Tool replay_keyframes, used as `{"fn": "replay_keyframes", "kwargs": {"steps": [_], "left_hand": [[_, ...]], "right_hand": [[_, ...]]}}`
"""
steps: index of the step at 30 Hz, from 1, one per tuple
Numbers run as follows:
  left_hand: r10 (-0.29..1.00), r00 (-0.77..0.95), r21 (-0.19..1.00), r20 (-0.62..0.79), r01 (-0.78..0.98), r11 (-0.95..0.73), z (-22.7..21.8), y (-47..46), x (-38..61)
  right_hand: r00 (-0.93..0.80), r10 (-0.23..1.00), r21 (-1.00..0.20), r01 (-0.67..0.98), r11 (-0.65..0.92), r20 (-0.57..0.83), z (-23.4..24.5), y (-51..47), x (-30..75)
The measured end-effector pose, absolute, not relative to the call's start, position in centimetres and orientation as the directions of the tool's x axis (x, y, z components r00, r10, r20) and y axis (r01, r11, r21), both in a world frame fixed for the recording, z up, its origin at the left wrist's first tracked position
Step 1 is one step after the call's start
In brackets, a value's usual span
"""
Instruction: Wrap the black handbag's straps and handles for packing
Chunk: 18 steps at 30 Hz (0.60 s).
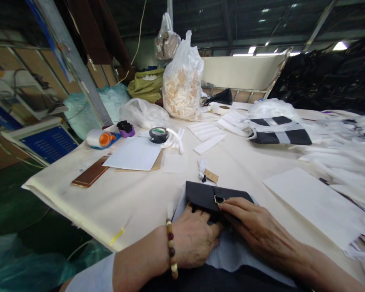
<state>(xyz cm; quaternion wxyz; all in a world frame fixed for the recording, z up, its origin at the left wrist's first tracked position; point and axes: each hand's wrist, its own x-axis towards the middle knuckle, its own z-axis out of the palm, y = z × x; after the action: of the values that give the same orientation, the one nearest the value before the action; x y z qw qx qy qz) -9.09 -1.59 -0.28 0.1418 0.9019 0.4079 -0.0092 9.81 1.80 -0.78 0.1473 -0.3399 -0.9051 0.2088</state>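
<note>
A black wallet-like pouch (205, 194) with a small metal buckle lies near the table's front edge on a thin white sheet (231, 251). My left hand (194, 237), with a bead bracelet on the wrist, rests at the pouch's near left corner with its fingers curled against that edge. Fingers stretched flat, my right hand (255, 225) lies over the pouch's near right part, the fingertips close to the buckle. A small tan tag (211, 176) on a white string lies just beyond the pouch.
On the cream table (124, 194) lie a phone (90, 172), white paper (134, 154), a black tape roll (158, 134), an orange-capped roller (101, 139), a big bag of pale pieces (182, 81), a black-and-white bag (278, 132) and white sheets (316, 202) at right.
</note>
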Motion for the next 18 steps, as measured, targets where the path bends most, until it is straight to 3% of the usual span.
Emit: {"fn": "replay_keyframes", "kwargs": {"steps": [3,8,13,18], "left_hand": [[0.716,0.681,0.263,-0.154,0.726,-0.635,-0.4,-1.5,-9.2],[0.700,0.694,0.269,-0.169,0.716,-0.645,-0.4,-1.5,-9.3],[0.720,0.677,0.245,-0.153,0.732,-0.636,-0.4,-1.7,-9.4],[0.721,0.657,0.219,-0.221,0.754,-0.620,0.3,-2.0,-9.3]], "right_hand": [[-0.631,0.774,-0.639,0.615,0.461,-0.049,-0.6,2.3,9.7],[-0.542,0.812,-0.716,0.653,0.246,-0.215,-0.7,3.0,9.4],[-0.547,0.800,-0.754,0.627,0.195,-0.247,-0.9,3.4,9.5],[-0.574,0.792,-0.750,0.613,0.249,-0.206,-0.9,3.0,9.4]]}}
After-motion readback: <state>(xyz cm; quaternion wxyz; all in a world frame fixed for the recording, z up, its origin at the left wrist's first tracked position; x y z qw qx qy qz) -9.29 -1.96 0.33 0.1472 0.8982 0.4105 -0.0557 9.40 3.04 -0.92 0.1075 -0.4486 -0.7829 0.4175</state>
